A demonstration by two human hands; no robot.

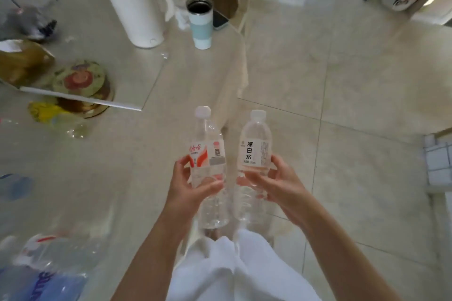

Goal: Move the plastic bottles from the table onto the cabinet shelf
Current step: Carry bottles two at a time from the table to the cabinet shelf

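Hands, two, bare, both occupied. Your left hand (193, 186) gripped the red-labelled bottle (210, 166) low on its body, thumb near the label, fingers wrapped round the clear ribbed part. Your right hand (271, 183) gripped the white-labelled bottle (254, 161) just under its label in the same manner.

Bottles, two, clear plastic, white caps on, held upright and just beside each other between your hands, tilted a little away from you. Both hung over the floor (342, 80), clear of the counter (122, 154), which ran off to the left of your left hand.

Further stock: more clear plastic bottles (49, 264), blurred, lay on the counter below and to the left of your left hand; count not legible.

Other counter items, up and left of your hands: white kettle (137, 2), open tumbler (200, 22), round tin (83, 80).

Cabinet shelf: not identifiable in view; you would have needed to turn to find it.

Hazards, as judged:
- Slip. Thin, smooth walls held low, most of each bottle standing above the grip; a quick turn could have tipped one out of your fingers onto the floor.
- Knock. The bottles were close enough to strike one another and loosen a grip.
- Crush. Whether they held water could not be told; squeezing soft walls could have buckled them.
- Remainder on the counter risked being overlooked.
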